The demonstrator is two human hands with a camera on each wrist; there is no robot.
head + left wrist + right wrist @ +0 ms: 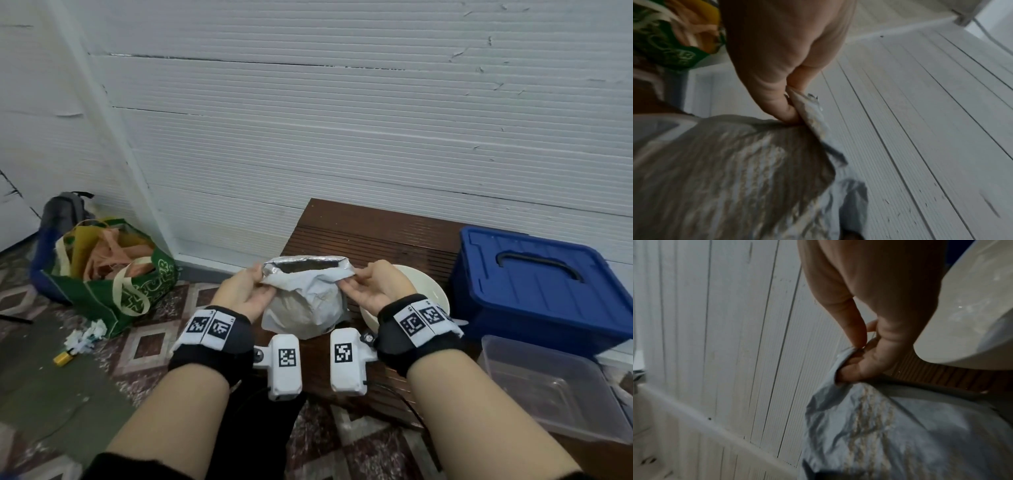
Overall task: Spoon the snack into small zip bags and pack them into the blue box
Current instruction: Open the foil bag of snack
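Observation:
A crumpled pale grey snack bag (303,301) with a foil lining stands on the dark wooden table (376,236), its mouth held wide. My left hand (251,284) pinches the bag's left rim (807,112) between thumb and fingers. At the other side my right hand (363,282) pinches the right rim (844,358). The snack inside shows only as a dark patch in the mouth. The blue box (537,284) sits at the right with its lid on. No small zip bags or spoon are visible.
A cream bowl (424,291) stands just behind my right hand (970,321). A clear plastic container (555,387) lies at the near right. On the floor to the left sits a green shopping bag (113,274) full of bags. A white ribbed wall runs behind the table.

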